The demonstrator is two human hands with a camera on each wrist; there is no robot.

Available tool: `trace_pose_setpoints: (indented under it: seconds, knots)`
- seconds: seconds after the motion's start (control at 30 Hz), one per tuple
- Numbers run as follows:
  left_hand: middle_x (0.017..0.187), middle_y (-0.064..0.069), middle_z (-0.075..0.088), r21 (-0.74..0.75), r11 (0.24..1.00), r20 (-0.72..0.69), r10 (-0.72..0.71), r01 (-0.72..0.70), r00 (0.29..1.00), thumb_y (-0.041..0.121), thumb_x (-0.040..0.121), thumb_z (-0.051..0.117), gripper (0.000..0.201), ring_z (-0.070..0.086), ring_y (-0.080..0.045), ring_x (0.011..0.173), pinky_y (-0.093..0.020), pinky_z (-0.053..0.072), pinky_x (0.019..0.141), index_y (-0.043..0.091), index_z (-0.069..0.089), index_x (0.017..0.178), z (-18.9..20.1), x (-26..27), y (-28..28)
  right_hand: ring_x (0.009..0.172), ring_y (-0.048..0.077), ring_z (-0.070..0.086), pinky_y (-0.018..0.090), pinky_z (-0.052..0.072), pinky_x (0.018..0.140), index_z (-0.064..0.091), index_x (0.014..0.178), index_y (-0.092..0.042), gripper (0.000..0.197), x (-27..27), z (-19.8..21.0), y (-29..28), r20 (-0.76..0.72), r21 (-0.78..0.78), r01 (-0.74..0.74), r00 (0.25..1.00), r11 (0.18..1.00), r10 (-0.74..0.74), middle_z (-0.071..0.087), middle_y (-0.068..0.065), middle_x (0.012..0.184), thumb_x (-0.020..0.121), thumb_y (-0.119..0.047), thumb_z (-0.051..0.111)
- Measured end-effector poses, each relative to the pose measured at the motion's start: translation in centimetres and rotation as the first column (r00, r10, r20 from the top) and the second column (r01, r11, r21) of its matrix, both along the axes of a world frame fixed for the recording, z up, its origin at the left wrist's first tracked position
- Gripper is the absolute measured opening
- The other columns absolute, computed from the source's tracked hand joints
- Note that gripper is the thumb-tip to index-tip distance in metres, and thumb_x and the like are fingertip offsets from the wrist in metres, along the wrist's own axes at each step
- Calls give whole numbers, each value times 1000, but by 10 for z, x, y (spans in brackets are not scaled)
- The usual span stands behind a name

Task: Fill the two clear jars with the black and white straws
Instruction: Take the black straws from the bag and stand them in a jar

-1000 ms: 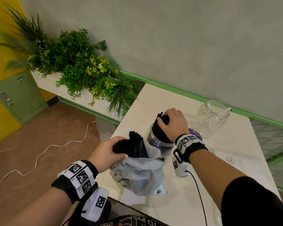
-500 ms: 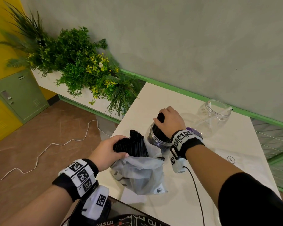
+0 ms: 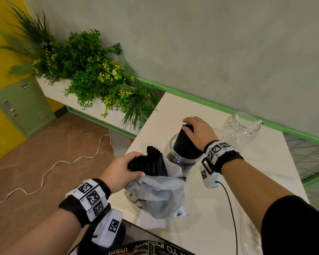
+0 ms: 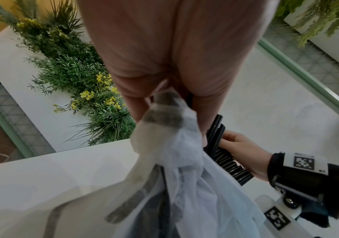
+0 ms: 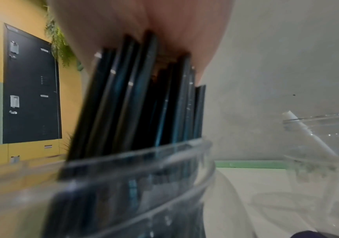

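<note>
A clear jar (image 3: 175,159) stands mid-table with a bundle of black straws (image 3: 186,142) leaning in it. My right hand (image 3: 197,129) grips the tops of those straws (image 5: 136,99) above the jar rim (image 5: 136,162). My left hand (image 3: 123,170) holds a second bundle of black straws (image 3: 151,164) together with the mouth of a translucent plastic bag (image 3: 158,196). In the left wrist view the bag (image 4: 184,185) bunches under my fingers. A second clear jar (image 3: 245,127) stands at the back right with one white straw (image 5: 306,133) in it.
A planter of green plants (image 3: 92,74) borders the table's left far corner. A white cable (image 3: 50,168) trails over the brown floor. A green rail (image 3: 210,103) runs along the wall behind the white table (image 3: 256,181). A dark printed item (image 3: 145,249) lies at the near edge.
My right hand has shifted slightly on the straw tops in the near jar, and the bundle now stands a little higher. My left hand and the bag have stayed put.
</note>
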State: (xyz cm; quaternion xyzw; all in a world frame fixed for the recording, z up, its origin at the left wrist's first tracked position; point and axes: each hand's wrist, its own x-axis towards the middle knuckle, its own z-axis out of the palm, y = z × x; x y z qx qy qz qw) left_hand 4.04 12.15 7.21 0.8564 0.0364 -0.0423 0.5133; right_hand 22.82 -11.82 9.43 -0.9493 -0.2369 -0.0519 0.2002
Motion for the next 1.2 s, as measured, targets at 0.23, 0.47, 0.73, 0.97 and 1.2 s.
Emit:
trace_pose_setpoints:
  seconds: [0.23, 0.47, 0.73, 0.97, 1.2]
  knots:
    - [99, 19, 65, 13, 1000, 4, -4, 3, 1000, 12, 78, 76, 42, 59, 10, 89, -5, 45, 71, 37, 56, 105, 2, -2, -1, 133, 24, 36, 39, 28, 112, 34, 145, -23, 53, -11, -4, -25, -97, 59, -1, 995, 998, 7, 40, 5, 146, 98, -48, 37]
    - [99, 18, 65, 12, 1000, 6, -5, 5, 1000, 12, 78, 76, 41, 58, 9, 90, -5, 45, 71, 37, 57, 106, 1, -3, -1, 138, 22, 26, 42, 24, 113, 30, 147, -28, 69, -56, -17, -34, 167, -27, -100, 981, 995, 103, 28, -2, 153, 88, -66, 33]
    - [99, 18, 65, 10, 1000, -1, -2, 2, 1000, 12, 78, 76, 44, 59, 12, 88, -5, 45, 70, 39, 55, 106, 2, -3, -2, 141, 25, 22, 46, 29, 113, 26, 146, -36, 69, -29, -19, -16, 119, -216, -61, 989, 974, 88, 25, -5, 154, 86, -68, 39]
    - [98, 20, 64, 12, 1000, 3, 4, -4, 1000, 12, 78, 76, 43, 57, 16, 87, -2, 43, 68, 39, 56, 104, 2, -4, -2, 104, 21, 48, 34, 44, 81, 56, 116, -22, 46, -14, -6, 7, 140, -117, 11, 990, 993, 6, 55, -1, 110, 90, -59, 46]
    - [97, 21, 64, 1, 1000, 4, 5, -5, 1000, 11, 77, 77, 44, 57, 15, 88, -2, 43, 70, 43, 56, 101, 1, -3, 0, 106, 28, 43, 41, 42, 87, 55, 119, -17, 53, -9, -4, 8, 195, -248, 97, 980, 964, -48, 48, 6, 115, 89, -61, 47]
